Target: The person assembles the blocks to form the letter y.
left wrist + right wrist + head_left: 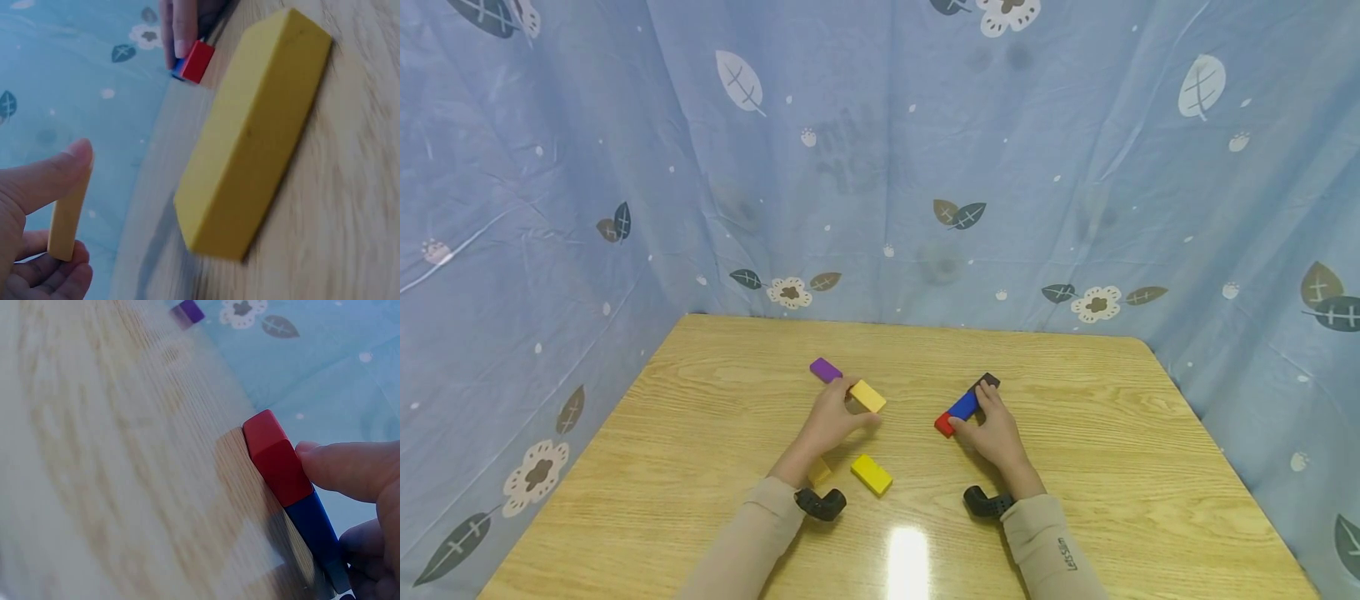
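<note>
Between thumb and fingertips, my left hand (833, 421) pinches a pale yellow block (868, 397), raised over the table in the left wrist view. A purple block (825, 370) lies just beyond that hand. My right hand (998, 432) grips a straight row of blocks on the table, its thumb against the red block (275, 456) and its fingers toward the far end. Behind the red one comes a blue block (964, 406), then a black block (989, 380), partly covered by the fingers.
A bright yellow block (872, 475) lies between the forearms, near the left wrist. An orange-tan block (819, 472) sits partly hidden by the left wrist. The wooden table (1097, 417) meets a blue patterned curtain (880, 167) at its back edge.
</note>
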The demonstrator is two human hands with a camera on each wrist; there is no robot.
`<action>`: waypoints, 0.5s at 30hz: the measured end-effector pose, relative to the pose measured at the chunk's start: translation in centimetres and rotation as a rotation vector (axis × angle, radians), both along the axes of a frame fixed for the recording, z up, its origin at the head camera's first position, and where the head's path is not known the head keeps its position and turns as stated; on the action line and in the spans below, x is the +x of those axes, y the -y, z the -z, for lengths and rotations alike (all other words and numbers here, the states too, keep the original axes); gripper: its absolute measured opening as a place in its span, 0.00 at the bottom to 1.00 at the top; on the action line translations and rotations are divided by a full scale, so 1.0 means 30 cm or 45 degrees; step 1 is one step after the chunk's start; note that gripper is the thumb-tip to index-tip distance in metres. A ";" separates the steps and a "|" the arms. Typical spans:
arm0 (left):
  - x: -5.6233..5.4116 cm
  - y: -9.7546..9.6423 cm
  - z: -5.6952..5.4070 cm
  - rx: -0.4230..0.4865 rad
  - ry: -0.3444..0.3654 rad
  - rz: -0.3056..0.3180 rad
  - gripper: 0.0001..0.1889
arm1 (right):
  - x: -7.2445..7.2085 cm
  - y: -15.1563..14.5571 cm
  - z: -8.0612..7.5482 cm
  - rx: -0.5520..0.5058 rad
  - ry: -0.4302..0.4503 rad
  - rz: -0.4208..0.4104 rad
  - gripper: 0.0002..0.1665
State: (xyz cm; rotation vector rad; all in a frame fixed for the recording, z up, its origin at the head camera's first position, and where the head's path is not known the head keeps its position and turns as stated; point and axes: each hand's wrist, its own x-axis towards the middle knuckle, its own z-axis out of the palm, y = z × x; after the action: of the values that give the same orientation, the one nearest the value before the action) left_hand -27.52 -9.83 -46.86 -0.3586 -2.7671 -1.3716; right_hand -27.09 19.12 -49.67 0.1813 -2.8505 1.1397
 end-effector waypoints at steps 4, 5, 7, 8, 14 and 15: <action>-0.005 -0.033 -0.007 0.016 0.012 0.021 0.40 | 0.000 -0.003 0.002 0.023 -0.006 0.003 0.52; -0.008 -0.042 -0.007 0.013 0.014 0.028 0.40 | 0.000 -0.003 0.002 0.030 -0.009 0.004 0.52; -0.012 -0.059 -0.005 -0.003 0.013 0.050 0.40 | -0.001 -0.003 0.002 0.041 -0.014 0.007 0.51; -0.014 -0.067 -0.005 -0.010 0.014 0.060 0.40 | -0.001 -0.003 0.002 0.045 -0.017 0.008 0.51; -0.030 -0.109 -0.009 -0.082 0.048 0.117 0.40 | -0.004 0.002 0.001 0.033 -0.031 0.010 0.51; -0.032 -0.115 -0.010 -0.102 0.053 0.124 0.40 | -0.004 0.002 0.002 0.035 -0.033 0.010 0.51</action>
State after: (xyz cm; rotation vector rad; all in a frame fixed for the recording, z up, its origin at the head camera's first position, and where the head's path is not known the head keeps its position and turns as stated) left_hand -28.49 -6.38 -46.56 -0.4792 -2.8806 -1.3037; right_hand -27.22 19.05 -49.72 0.1852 -2.8426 1.0893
